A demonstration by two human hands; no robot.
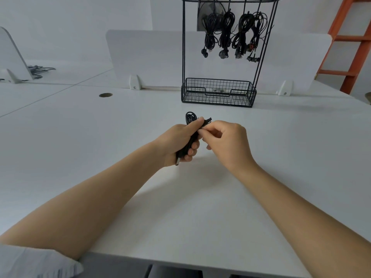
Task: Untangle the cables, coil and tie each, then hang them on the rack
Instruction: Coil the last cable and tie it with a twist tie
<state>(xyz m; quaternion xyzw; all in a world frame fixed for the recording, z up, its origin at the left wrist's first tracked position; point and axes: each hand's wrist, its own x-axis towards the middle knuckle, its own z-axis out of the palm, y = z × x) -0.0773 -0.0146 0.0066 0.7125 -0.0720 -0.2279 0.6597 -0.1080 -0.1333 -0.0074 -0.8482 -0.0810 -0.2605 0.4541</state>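
Observation:
My left hand (180, 142) grips a coiled black cable (190, 117) above the white table; its loops stick out above my fingers and a silver-tipped plug pokes out below my palm. My right hand (224, 141) pinches a thin black tie (206, 120) at the top of the coil, right beside my left thumb. At the back stands a black wire rack (183, 47) with several tied black cable coils (226, 31) hanging from its hooks. Its mesh basket (218, 93) rests on the table beneath them.
A white divider panel (144, 55) runs behind the rack. A round cable hole (105, 95) is in the table at the left. Loose dark cables (40, 70) lie on the far left desk. An orange ladder (353, 43) leans at the right.

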